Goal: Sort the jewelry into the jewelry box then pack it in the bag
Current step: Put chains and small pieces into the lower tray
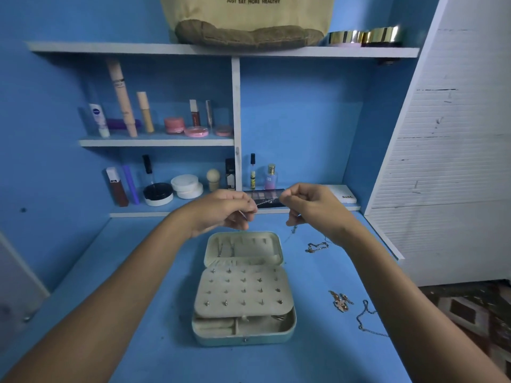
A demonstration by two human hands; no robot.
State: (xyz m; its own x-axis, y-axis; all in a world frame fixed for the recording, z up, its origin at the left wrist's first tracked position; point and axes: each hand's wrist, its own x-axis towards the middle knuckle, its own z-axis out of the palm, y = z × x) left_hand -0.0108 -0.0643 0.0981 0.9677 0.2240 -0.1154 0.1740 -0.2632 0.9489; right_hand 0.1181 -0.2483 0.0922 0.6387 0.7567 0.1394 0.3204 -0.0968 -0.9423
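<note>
An open jewelry box lies on the blue desk, lid up, its cream panel studded with several earrings. Above the lid, my left hand and my right hand each pinch one end of a thin silver chain stretched between them; a loose end dangles below the right hand. Right of the box lie a gold bracelet, a floral piece and a dark chain. A beige bag sits on the top shelf.
Shelves behind the desk hold cosmetics: tubes, pink jars, white compacts, perfume bottles and an eyeshadow palette. Gold-rimmed tins stand beside the bag. A white ribbed panel borders the right.
</note>
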